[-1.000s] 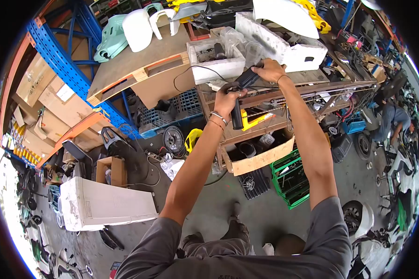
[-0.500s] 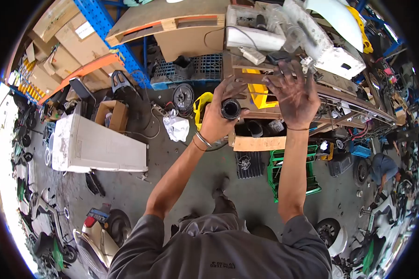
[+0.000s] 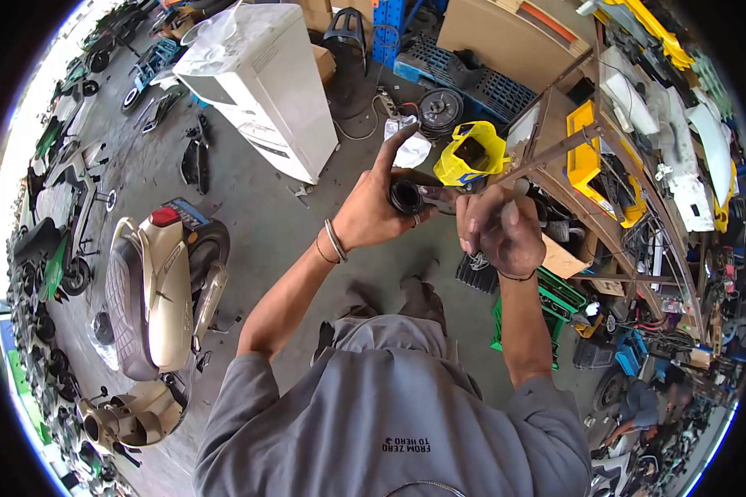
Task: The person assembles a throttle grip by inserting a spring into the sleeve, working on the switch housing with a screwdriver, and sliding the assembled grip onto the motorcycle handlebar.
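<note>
My left hand (image 3: 365, 211) is wrapped around a short black hollow tube (image 3: 405, 197), its round open end facing up at me. The index finger points away from the tube, and a bangle circles the wrist. To its right, my right hand (image 3: 510, 236) hangs in the air with the dark-smudged palm turned up. Its fingers are curled in towards the palm and slightly blurred; I see nothing held in them. A small gap separates this hand from the tube.
A yellow bag (image 3: 472, 153) stands on the floor ahead, near a white cabinet (image 3: 261, 91). A rusty metal-framed bench (image 3: 555, 157) is on the right, with a green crate (image 3: 547, 311) below. A beige scooter body (image 3: 170, 290) lies left. Another person (image 3: 638, 406) crouches at far right.
The view has swung left, bringing the scooter body and cabinet closer. My right hand has lowered, and its spread fingers have curled in. My left hand still holds the tube.
</note>
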Demonstrator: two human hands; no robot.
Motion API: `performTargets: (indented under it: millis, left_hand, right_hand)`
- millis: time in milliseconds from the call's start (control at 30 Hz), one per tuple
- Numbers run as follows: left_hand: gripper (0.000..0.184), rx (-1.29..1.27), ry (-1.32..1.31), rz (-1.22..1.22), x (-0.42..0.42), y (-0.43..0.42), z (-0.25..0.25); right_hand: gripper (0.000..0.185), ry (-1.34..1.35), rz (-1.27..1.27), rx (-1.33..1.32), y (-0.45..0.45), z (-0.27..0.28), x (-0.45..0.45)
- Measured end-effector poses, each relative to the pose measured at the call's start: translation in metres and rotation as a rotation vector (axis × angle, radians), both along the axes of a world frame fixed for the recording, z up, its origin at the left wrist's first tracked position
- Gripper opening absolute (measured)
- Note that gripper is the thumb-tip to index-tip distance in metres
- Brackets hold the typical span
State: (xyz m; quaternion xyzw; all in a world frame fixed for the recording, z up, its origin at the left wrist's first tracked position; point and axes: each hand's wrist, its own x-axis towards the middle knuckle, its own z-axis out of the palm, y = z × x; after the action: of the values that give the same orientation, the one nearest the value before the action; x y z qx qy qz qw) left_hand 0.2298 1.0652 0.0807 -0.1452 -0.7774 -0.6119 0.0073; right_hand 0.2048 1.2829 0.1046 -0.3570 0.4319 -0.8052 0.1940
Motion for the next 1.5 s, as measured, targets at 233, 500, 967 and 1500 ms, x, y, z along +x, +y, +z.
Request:
performTargets:
  millis: [233, 500, 967, 1500]
  left_hand:
    - [0.107, -0.200, 0.075, 0.167, 0.092, -0.121, 0.005]
    - [0.100, -0.559, 0.216, 0.490, 0.169, -0.236, -0.033]
    - [0.097, -0.033, -0.066, 1.207, 0.175, -0.461, -0.125]
    - [0.095, -0.031, 0.006, 1.203, 0.089, -0.696, -0.061]
  right_hand:
    - [0.031, 0.833, 0.160, 0.330, -0.149, 0.023, 0.044]
    - [0.033, 1.266, 0.644, 0.506, -0.290, 0.016, 0.095]
    - [0.050, -1.097, 0.694, -0.174, -0.558, -0.089, 0.004]
    - [0.048, -0.851, 0.903, -0.177, -0.843, -0.071, -0.087]
